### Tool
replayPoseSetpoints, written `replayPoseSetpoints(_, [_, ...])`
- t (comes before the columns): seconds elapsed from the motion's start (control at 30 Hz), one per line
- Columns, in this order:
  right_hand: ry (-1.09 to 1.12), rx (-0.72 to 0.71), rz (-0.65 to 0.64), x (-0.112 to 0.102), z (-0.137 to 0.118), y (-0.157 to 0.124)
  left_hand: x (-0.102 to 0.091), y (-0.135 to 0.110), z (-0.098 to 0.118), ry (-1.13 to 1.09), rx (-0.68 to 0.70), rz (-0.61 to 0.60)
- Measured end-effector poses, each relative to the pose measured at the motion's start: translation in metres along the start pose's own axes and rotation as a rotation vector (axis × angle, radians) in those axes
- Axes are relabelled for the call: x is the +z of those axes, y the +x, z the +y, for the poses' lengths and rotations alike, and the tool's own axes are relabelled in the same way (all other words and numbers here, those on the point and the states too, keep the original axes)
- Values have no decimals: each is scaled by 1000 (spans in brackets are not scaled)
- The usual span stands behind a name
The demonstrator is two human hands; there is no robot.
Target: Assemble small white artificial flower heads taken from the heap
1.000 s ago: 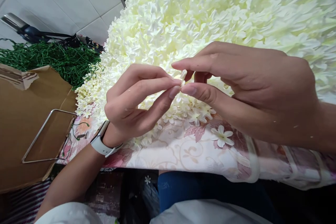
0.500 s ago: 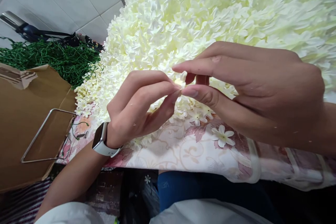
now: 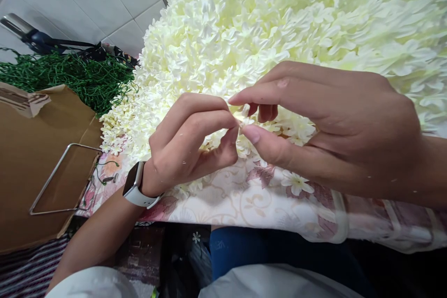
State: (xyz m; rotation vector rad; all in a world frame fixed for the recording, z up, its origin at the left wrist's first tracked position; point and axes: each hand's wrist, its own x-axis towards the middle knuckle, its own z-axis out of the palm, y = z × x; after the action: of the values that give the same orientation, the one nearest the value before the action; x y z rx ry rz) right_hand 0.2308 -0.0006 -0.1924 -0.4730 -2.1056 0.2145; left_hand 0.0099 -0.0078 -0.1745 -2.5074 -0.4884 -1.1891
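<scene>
Above the near edge of the heap of pale flowers (image 3: 209, 32), the grip of the left hand (image 3: 190, 142) pinches a small flower (image 3: 240, 115), while that of the right hand (image 3: 349, 135) is parted about it, contact being unclear. A loose flower (image 3: 296, 183) lies before the heap on the cloth-covered desk (image 3: 223, 205); green stems (image 3: 63, 74) lie to its left. Nearer than the heap, a blue garment (image 3: 251, 249) bears a faint, illegible mark (image 3: 219, 245).

- Between the left hand (image 3: 193, 142) and right hand (image 3: 349, 139), a small flower (image 3: 240, 115) is held.
- Beyond them, flowers (image 3: 216, 46) are heaped on the bench (image 3: 220, 202).
- Left of them, stems (image 3: 63, 74) are piled behind cardboard (image 3: 42, 149).
- Before the right hand, a loose flower (image 3: 296, 182) is laid.
</scene>
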Motion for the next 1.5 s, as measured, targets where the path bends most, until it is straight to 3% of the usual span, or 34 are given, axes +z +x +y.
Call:
replayPoseSetpoints(0.07, [15,5,-3,0,0,0,0,-1,2,-58,-34,-4])
replayPoseSetpoints(0.23, [10,9,-16,1,-1,0,7,-1,16,-239,-457,-46])
replayPoseSetpoints(0.3, [12,4,-25,1,0,1,11,-1,20,-257,-496,-56])
replayPoseSetpoints(0.5, [21,16,-45,-3,-2,0,13,-1,15,-259,-435,-69])
replayPoseSetpoints(0.7, [132,168,-25,-2,-6,0,8,-6,1,-268,-245,-14])
replayPoseSetpoints(0.97, [397,337,74,4,-6,-2,7,-5,-1,-308,-264,-72])
replayPoseSetpoints(1.4, [434,429,130,0,-8,8,9,-10,-8,-317,-279,-47])
replayPoseSetpoints(1.5, [448,485,145,-3,-10,11,11,-13,-13,-258,-195,0])
